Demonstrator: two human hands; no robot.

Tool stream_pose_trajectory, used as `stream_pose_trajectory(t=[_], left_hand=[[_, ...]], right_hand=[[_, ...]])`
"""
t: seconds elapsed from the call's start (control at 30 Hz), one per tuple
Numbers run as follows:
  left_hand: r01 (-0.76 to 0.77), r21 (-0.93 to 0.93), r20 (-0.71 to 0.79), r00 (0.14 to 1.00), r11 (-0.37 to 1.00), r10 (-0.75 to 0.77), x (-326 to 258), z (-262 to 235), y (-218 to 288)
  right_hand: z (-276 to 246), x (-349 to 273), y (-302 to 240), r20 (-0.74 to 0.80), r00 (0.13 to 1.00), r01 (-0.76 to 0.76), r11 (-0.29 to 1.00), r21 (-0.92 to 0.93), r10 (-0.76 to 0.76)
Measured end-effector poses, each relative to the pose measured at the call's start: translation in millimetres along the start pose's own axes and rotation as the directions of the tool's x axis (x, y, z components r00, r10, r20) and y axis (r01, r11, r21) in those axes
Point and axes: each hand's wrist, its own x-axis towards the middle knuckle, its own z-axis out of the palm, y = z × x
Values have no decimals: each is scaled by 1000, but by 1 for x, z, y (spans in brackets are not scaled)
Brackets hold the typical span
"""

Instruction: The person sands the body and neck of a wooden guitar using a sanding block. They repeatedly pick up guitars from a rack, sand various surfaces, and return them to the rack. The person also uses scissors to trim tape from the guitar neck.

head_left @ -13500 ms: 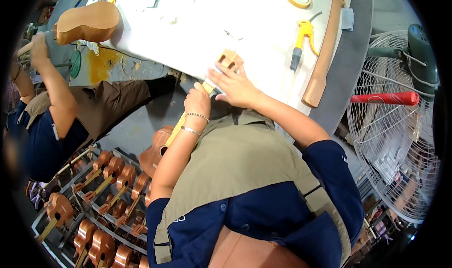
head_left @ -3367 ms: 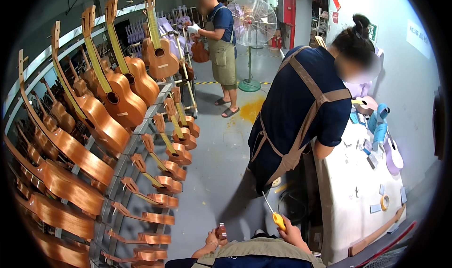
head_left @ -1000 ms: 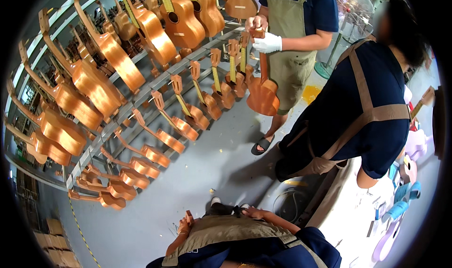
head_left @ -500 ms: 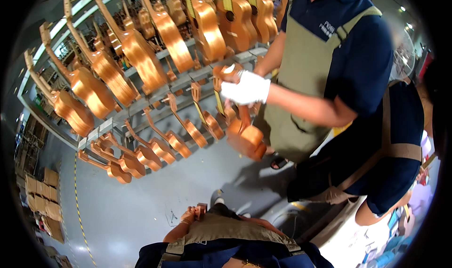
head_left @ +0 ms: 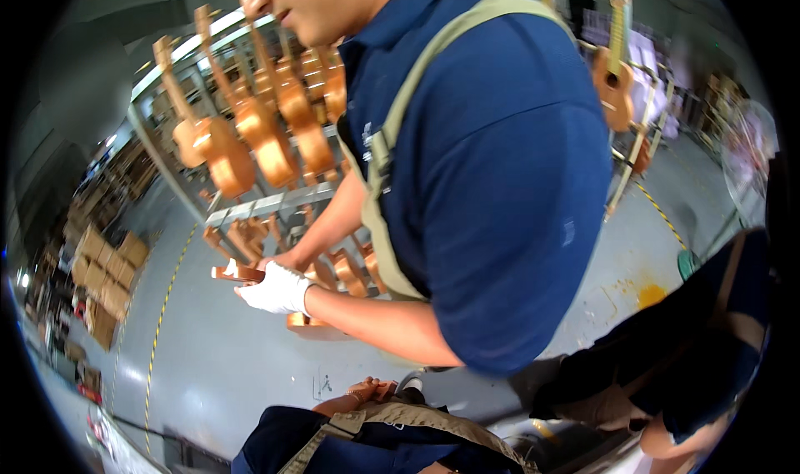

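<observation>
My left hand [head_left: 362,388], with a bracelet at the wrist, is low in front of my apron. Its fingers are closed around a small brown wooden piece [head_left: 385,389], whose full shape is hidden. My right hand does not show. Just ahead, a person in a navy shirt and olive apron [head_left: 492,174] bends across the view. That person's white-gloved hand [head_left: 279,289] and other hand hold a small guitar-shaped instrument by its head [head_left: 237,271]. Its brown body [head_left: 312,326] hangs below the glove, partly covered by the forearm.
Behind the person, a metal rack [head_left: 275,203] carries glossy wooden guitars [head_left: 221,153], with smaller instruments on the lower tier. Cardboard boxes [head_left: 104,266] are stacked at the left, beyond a yellow-black floor line [head_left: 162,316]. Another person [head_left: 667,349] stands close on the right. A fan [head_left: 748,153] stands farther back.
The view has swung right and the person with the glove has come much closer, moving left across it with the instrument. My left hand keeps its closed hold low at my front.
</observation>
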Motion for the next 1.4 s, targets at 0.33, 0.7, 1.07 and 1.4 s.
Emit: stream_pose_trajectory(t=[0.33,0.7,1.07,1.4], left_hand=[[71,89,-93,994,993,-62,-12,50,-12],[334,-217,21,941,917,-338,-73,-79,15],[427,-497,-496,574,755,-651,-181,-294,-112],[-517,-136,-894,-304,845,-330,-220,-497,-260]], right_hand=[[-168,-248,-421,-375,-227,867,-10,-499,-899],[-119,-185,-426,9,481,841,458,-290,-877],[-29,-1,-151,-212,969,201,900,386,-125],[13,102,-211,-694,707,126,941,313,136]])
